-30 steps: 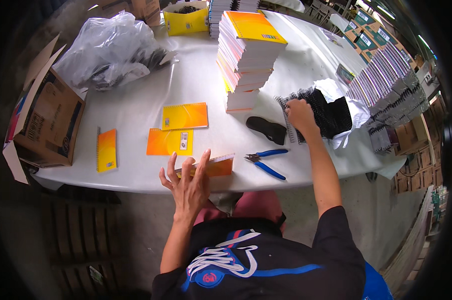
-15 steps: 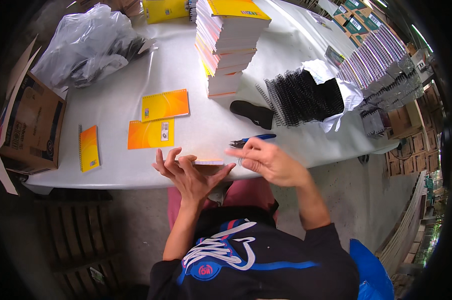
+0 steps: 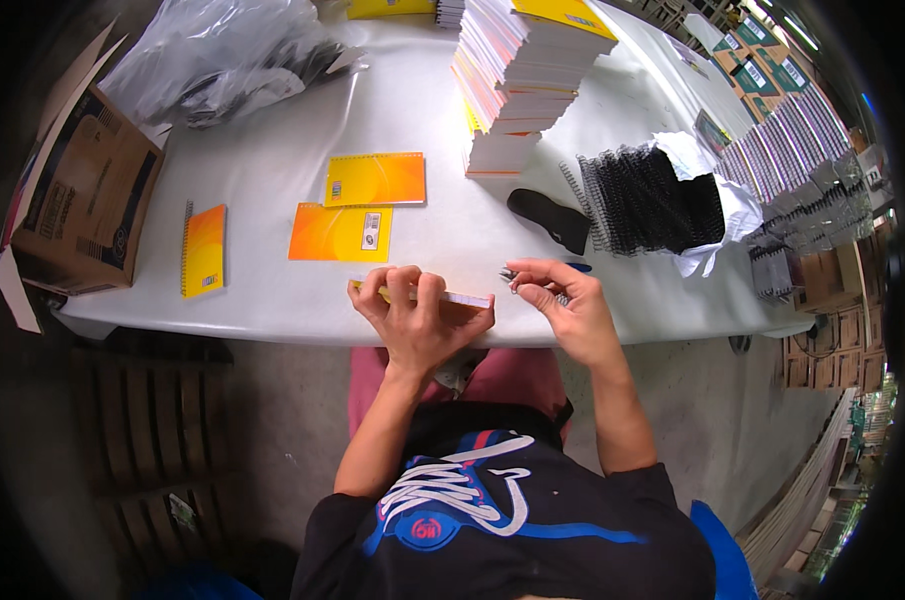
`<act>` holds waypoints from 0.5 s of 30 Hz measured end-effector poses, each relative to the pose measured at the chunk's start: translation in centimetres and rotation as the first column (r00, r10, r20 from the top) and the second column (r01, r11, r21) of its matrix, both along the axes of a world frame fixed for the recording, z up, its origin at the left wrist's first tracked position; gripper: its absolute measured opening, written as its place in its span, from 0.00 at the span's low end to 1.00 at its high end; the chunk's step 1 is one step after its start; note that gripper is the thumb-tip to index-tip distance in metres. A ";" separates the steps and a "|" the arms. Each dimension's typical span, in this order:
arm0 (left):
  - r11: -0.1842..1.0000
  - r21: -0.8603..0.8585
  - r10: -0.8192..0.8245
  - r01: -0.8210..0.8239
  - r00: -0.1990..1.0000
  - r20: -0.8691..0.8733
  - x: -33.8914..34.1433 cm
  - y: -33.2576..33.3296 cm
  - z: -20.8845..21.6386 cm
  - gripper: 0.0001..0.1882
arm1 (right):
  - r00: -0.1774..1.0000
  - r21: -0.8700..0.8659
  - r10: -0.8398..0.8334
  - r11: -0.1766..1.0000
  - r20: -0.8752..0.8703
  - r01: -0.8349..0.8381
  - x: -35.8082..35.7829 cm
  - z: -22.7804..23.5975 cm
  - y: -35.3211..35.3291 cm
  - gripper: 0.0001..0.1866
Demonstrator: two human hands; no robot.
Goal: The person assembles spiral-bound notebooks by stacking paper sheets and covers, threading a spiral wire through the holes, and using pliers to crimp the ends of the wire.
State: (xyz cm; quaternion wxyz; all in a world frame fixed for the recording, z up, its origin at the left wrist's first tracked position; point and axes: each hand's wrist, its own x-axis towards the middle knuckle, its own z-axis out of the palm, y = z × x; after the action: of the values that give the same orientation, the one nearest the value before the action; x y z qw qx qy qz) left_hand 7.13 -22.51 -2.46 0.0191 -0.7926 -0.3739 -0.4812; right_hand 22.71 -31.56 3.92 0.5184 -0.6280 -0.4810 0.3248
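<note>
My left hand (image 3: 412, 315) is closed around a small notebook (image 3: 467, 299), its yellow cover and white page edges showing between and beside the fingers. My right hand (image 3: 572, 312), just to the right, has its fingers curled round a thin wire coil (image 3: 562, 298), mostly hidden by them. Behind that hand lies a pair of pliers, of which the blue handle (image 3: 579, 267) shows. Farther back, two yellow-orange notebooks overlap, an upper notebook (image 3: 376, 180) and a lower notebook (image 3: 317, 233). Another spiral notebook (image 3: 204, 252) lies at the left.
A tall stack of unbound pages (image 3: 522, 90) stands at the back. On the right are a black pouch (image 3: 549, 220), a heap of black coils (image 3: 652, 203) and stacked spiral-bound books (image 3: 792, 150). An open carton (image 3: 87, 200) and plastic bag (image 3: 222, 60) occupy the left.
My view has shifted, so the table's things appear farther right. My left hand has closed more around the notebook. The right fingers, blurred before, are now drawn together on the coil.
</note>
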 end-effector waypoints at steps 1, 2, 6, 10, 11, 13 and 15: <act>1.000 0.000 0.002 -0.002 1.000 0.007 0.1 0.0 -0.3 0.26 | 0.998 -0.002 -0.001 1.000 -0.066 0.001 0.1 -0.2 0.1 0.08; 1.000 0.000 0.006 -0.006 1.000 0.013 0.1 0.0 -0.4 0.25 | 0.991 -0.004 -0.001 1.000 -0.133 0.000 0.2 -0.4 0.2 0.08; 1.000 -0.010 0.017 -0.017 0.999 0.029 0.2 0.0 -0.5 0.24 | 0.997 -0.079 0.052 0.995 -0.058 -0.057 0.3 0.3 0.7 0.08; 1.000 -0.019 0.023 -0.023 0.999 0.023 0.2 -0.1 -0.3 0.24 | 0.991 0.034 0.134 0.990 0.009 -0.134 -0.1 -0.3 1.4 0.07; 1.000 -0.023 0.019 -0.019 1.000 0.022 0.2 -0.1 -0.3 0.24 | 0.986 0.036 0.162 0.986 0.035 -0.163 -0.1 -0.2 1.5 0.07; 0.999 -0.040 0.007 -0.006 1.000 0.012 0.1 -0.1 -0.2 0.25 | 0.971 -0.007 0.229 0.974 0.064 -0.229 0.0 0.0 1.6 0.07; 0.998 -0.055 0.008 -0.008 1.000 -0.002 -0.1 -0.2 0.0 0.25 | 0.960 -0.064 0.269 0.962 0.083 -0.264 0.1 0.4 1.6 0.08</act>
State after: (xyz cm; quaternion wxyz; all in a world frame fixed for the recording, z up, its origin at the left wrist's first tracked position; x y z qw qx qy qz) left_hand 7.01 -22.69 -2.51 -0.0002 -0.7919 -0.3900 -0.4699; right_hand 22.79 -29.99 4.30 0.4308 -0.5850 -0.5758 0.3750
